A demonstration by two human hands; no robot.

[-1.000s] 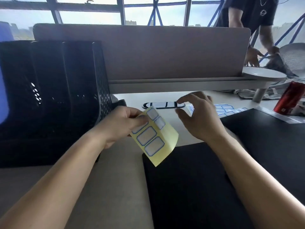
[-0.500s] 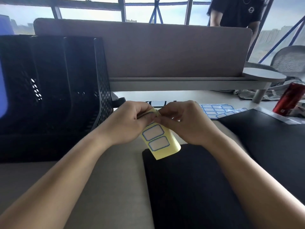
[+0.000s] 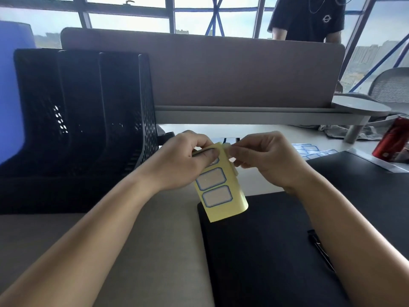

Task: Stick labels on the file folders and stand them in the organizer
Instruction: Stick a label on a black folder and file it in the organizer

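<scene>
The left hand (image 3: 183,160) and right hand (image 3: 267,160) meet above the near edge of the tabletop (image 3: 143,240), both on a yellow label sheet (image 3: 221,196); the sheet hangs in the air between them, tilted, its lower end curling over the far corner of a black file folder (image 3: 265,251). The left thumb and curled fingers (image 3: 205,155) pinch the sheet's upper left part, covering the top label; the right thumb and forefinger are pressed together on the upper right edge, though it cannot be told whether they grip a peeled label or only the backing. Two blue-bordered labels show whole on the lower half of the sheet.

The folder lies flat on the tabletop in front of the person, a dark pen (image 3: 321,249) resting on its right part; a second black folder (image 3: 365,185) lies flat just to the right. The black mesh organizer (image 3: 84,120) stands on the left of the tabletop, its slots dark; no folder can be made out in them. More label sheets (image 3: 309,150) lie flat beyond the right hand; a red can (image 3: 391,140) stands at the right edge. A grey divider panel (image 3: 221,69) runs across the back; a person in a black shirt (image 3: 309,18) stands behind it.
</scene>
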